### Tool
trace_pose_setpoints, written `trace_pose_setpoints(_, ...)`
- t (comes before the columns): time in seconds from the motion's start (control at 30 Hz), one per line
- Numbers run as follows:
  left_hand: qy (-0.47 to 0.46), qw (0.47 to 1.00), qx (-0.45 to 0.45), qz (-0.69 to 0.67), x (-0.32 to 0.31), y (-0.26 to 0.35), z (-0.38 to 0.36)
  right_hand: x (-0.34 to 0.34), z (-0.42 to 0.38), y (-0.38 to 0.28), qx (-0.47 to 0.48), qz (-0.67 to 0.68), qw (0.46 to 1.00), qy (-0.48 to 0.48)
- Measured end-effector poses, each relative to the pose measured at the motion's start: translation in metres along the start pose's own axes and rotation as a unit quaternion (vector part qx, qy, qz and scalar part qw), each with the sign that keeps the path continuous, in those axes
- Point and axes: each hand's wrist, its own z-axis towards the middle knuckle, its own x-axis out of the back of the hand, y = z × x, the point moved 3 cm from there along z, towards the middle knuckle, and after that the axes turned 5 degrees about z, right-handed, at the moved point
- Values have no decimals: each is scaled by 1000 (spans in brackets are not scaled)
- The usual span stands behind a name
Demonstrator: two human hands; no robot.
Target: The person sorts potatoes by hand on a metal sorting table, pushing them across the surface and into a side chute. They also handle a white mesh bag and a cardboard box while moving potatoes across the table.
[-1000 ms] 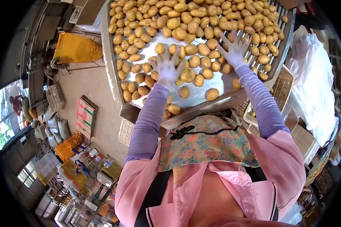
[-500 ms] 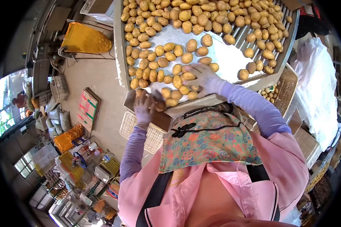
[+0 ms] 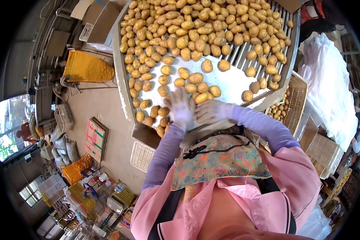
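Many potatoes (image 3: 188, 24) cover the far part of a metal sorting table (image 3: 224, 82). My left hand (image 3: 181, 107), gloved, lies over the table's near part with its fingers spread, beside a small group of potatoes (image 3: 154, 112) near the front left chute. My right hand (image 3: 212, 111), also gloved, is just to its right, blurred, its fingertips close to loose potatoes (image 3: 202, 98). What lies under its fingers, if anything, is hidden. The slatted rollers (image 3: 240, 56) at the right carry more potatoes.
Below the chute stands a pale plastic crate (image 3: 142, 156). A brown basket (image 3: 296, 102) and white plastic sheeting (image 3: 328, 76) are at the right. On the left are a yellow sack (image 3: 86, 68), a red and green board (image 3: 95, 139) and an orange net sack (image 3: 77, 168).
My left hand has moved right and away from the chute. The right one has come nearer the table's front edge. Several near potatoes have shifted or gone from the bare metal.
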Motion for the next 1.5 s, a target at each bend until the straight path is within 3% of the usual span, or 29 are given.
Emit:
trace_pose_setpoints(0.03, 45, 996, -81, 2, -1, 13, 0, 44, -11, -4, -37, -34, 999, -12)
trace_pose_setpoints(0.07, 43, 996, -84, 2, 2, 11, 14, 77, -20, 4, -56, -49, 997, -17)
trace_pose_setpoints(0.1, -16, 984, -131, -119, 8, 9, 37, 115, -22, 15, -261, -47, 959, -101)
trace_pose_setpoints(0.13, -76, 952, -176, -238, 18, 9, 63, 172, 16, 8, -459, -134, 833, -279)
trace_pose_setpoints(0.17, -93, 945, -117, -292, 44, 7, 94, 226, 35, 12, -640, -141, 734, -178)
trace_pose_setpoints(0.2, -109, 931, -56, -343, 61, 3, 130, 250, -8, 46, -426, -291, 844, -147)
trace_pose_setpoints(0.23, 259, 898, -287, -208, 62, -4, 170, 282, -42, 77, -290, -306, 898, 129)
trace_pose_setpoints(0.27, 146, 958, -225, -101, 70, -9, 221, 314, -42, 108, -332, -337, 870, 142)
trace_pose_setpoints(0.3, 101, 963, -189, -164, 100, -4, 264, 338, -32, 127, -332, -416, 831, 164)
trace_pose_setpoints(0.37, 108, 981, -142, -70, 97, -4, 346, 375, -18, 186, -320, -416, 818, 238)
trace_pose_setpoints(0.43, -57, 994, -92, -29, 54, -16, 428, 383, 2, 223, -386, -375, 810, 233)
trace_pose_setpoints(0.5, -75, 995, -62, -26, 57, -7, 437, 384, 29, 235, -456, -471, 740, 152)
trace_pose_setpoints(0.57, -130, 991, -7, -27, 57, -8, 453, 360, 24, 257, -472, -431, 744, 195)
trace_pose_setpoints(0.6, -137, 990, -1, -14, 56, -5, 457, 358, 26, 253, -545, -339, 752, 152)
trace_pose_setpoints(0.63, -147, 989, 6, -2, 58, -4, 457, 370, 42, 236, -572, -205, 765, 212)
trace_pose_setpoints(0.67, -164, 986, 2, 11, 58, -2, 457, 363, 34, 253, -589, -186, 766, 178)
trace_pose_setpoints(0.7, -164, 986, 3, 14, 61, 1, 448, 365, 36, 263, -600, -174, 767, 148)
trace_pose_setpoints(0.77, -182, 983, 13, 16, 72, 5, 430, 354, 42, 248, -560, -339, 743, 137)
trace_pose_setpoints(0.8, -191, 981, 10, -13, 70, 2, 422, 347, 47, 238, -568, -253, 767, 156)
trace_pose_setpoints(0.9, -247, 967, 26, -60, 75, -4, 378, 312, 49, 221, -536, -186, 809, 154)
trace_pose_setpoints(0.97, -203, 977, 3, -68, 65, -11, 335, 288, 60, 203, -481, -232, 837, 122)
trace_pose_setpoints(1.1, -8, 994, -58, -97, 40, -40, 243, 239, 84, 147, -459, -227, 859, 19)
trace_pose_setpoints(1.17, 28, 995, -39, -87, 31, -47, 195, 198, 74, 122, -375, -291, 878, 69)
trace_pose_setpoints(1.33, 113, 992, -39, -36, 6, -79, 50, 155, 38, 44, -380, -290, 873, 94)
trace_pose_setpoints(1.37, 31, 989, 9, -146, 13, -79, 21, 150, 32, 18, -368, -340, 857, 122)
trace_pose_setpoints(1.4, 107, 974, -20, -197, 14, -87, -6, 145, 27, -6, -352, -389, 838, 150)
trace_pose_setpoints(1.43, 113, 974, -14, -198, 13, -96, -33, 129, 22, -25, -272, -397, 866, 135)
trace_pose_setpoints(1.47, 90, 980, -14, -175, 13, -105, -62, 102, 9, -33, -247, -282, 923, 89)
trace_pose_setpoints(1.5, 66, 986, -18, -152, 11, -116, -80, 71, 9, -42, -219, -246, 943, -45)
